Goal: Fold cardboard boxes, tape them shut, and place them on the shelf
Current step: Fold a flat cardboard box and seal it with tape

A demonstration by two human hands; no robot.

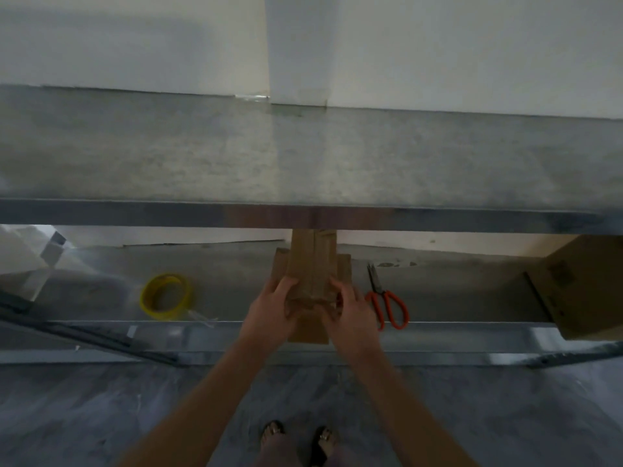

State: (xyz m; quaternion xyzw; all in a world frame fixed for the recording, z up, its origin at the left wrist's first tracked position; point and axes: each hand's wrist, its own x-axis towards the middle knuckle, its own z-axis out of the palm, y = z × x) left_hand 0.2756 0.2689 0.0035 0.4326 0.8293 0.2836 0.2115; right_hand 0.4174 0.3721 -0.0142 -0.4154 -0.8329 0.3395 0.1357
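One small brown cardboard box (pixel 309 269) with its flaps sticking out sits on the lower grey metal shelf (pixel 101 332), at the front edge. Two hands hold it. The left hand (pixel 273 311) grips its left side and the right hand (pixel 350 315) grips its right side. One roll of yellow tape (pixel 167 296) lies to the left. One pair of orange-handled scissors (pixel 387 306) lies just to the right. One bigger brown cardboard box (pixel 586 284) stands far right.

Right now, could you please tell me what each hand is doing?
Left hand: gripping the small cardboard box.
Right hand: gripping the same box.
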